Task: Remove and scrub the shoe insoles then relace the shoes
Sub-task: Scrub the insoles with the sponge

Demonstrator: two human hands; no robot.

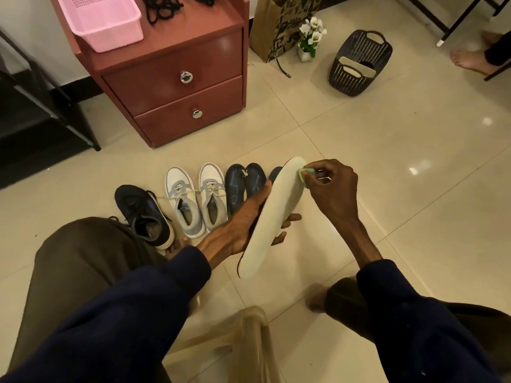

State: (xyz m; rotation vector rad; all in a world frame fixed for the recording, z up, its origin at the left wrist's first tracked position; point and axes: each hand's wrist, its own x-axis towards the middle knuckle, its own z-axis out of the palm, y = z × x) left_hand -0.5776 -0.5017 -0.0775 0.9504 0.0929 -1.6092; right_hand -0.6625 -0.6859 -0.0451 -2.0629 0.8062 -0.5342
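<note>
Just above the row of shoes (182,189), my left hand (243,222) grips a cream insole (273,217) and my right hand (334,186) pinches a green sponge (304,172) against its toe end. I judge scrubbing midway: two insoles (356,66) sit in the black basket (348,87) well beyond the shoes, the laces (163,8) lie loose, and relacing is not yet begun. The insole looks pale, smooth and slightly curved.

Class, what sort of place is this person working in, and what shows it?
Probably a room in a home: a two-drawer cabinet, a small pot of white flowers, and shoes lined up on the tiled floor.
</note>
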